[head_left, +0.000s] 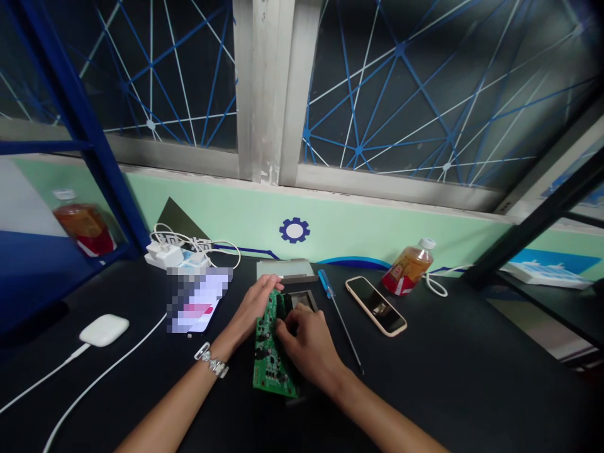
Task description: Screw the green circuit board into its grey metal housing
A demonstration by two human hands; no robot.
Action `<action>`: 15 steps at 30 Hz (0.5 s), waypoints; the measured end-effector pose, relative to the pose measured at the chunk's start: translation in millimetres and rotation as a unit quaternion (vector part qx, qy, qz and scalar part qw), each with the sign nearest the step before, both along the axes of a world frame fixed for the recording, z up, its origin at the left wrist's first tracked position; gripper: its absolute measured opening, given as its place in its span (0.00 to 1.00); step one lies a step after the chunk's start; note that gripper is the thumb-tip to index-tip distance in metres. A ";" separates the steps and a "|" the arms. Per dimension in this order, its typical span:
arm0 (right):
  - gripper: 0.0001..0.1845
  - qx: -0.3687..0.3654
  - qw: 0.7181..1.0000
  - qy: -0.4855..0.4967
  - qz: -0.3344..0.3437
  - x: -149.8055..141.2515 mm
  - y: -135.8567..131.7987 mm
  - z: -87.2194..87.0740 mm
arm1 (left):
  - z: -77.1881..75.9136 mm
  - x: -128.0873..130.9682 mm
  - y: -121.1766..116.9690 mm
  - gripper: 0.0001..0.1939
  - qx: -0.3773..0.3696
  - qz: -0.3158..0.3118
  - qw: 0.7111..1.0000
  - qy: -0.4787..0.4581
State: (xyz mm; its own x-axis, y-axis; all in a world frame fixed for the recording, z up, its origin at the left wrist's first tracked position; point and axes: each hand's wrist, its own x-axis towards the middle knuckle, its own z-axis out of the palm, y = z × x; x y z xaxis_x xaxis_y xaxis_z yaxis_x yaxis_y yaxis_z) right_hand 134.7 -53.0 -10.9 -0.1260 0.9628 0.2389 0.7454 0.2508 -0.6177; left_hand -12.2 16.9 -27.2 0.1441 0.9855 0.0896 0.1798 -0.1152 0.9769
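A green circuit board (270, 362) with dark components stands tilted over a grey metal case (309, 299), partly hidden by the board and my fingers. At the board's upper left edge, my left hand (257, 305) grips it, fingers fairly straight and its thumb hidden. My right hand (309, 343) has curled fingers on the board's right side, with the thumb against its face. Whether those fingers also touch the case cannot be seen. Just right of the case lies a screwdriver (328, 286) with a blue handle and long shaft. A flat grey metal cover (287, 270) rests behind the hands.
A phone (376, 306) with a pale case and a drink bottle (408, 267) are to the right. Leftward lie a lit phone (205, 302), a white earphone case (104, 330) on a cable, and a power strip (174, 257) with plugs. A wall and windows rise behind the black table (425, 390).
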 end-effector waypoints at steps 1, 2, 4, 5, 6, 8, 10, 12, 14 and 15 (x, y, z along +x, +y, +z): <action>0.16 -0.009 1.000 0.023 -0.002 0.5 0.6 -0.1 | 1.4 0.3 -1.9 0.25 0.001 -0.006 1.000 -0.007; 0.16 -0.018 0.998 0.052 -0.002 0.8 1.1 -0.1 | 2.8 0.6 -3.8 0.25 0.006 -0.011 1.000 -0.016; 0.17 -0.044 0.991 0.124 0.008 1.2 1.9 0.3 | 5.5 0.6 -6.8 0.24 0.021 -0.017 0.999 -0.033; 0.18 -0.060 0.984 0.165 0.016 1.3 2.2 1.0 | 6.5 0.4 -7.6 0.24 0.023 -0.016 0.999 -0.042; 0.19 -0.079 0.975 0.208 0.027 1.5 2.6 2.2 | 7.5 0.0 -8.2 0.25 0.020 -0.013 0.998 -0.056; 0.21 -0.106 0.949 0.293 0.052 3.1 3.6 6.5 | 9.6 -0.6 -8.9 0.27 -0.004 -0.012 0.995 -0.102; 0.22 -0.110 0.922 0.363 0.076 7.6 5.4 12.6 | 12.6 -0.4 -10.5 0.28 -0.044 -0.033 0.984 -0.169; 0.22 -0.105 0.903 0.406 0.092 15.2 8.3 18.4 | 16.8 1.0 -13.8 0.26 -0.095 -0.091 0.964 -0.232; 0.21 -0.114 0.887 0.433 0.108 24.6 12.5 21.4 | 21.1 3.1 -18.4 0.24 -0.143 -0.160 0.939 -0.268; 0.21 -0.124 0.882 0.441 0.114 29.3 14.8 21.6 | 22.7 4.2 -20.6 0.22 -0.160 -0.184 0.930 -0.276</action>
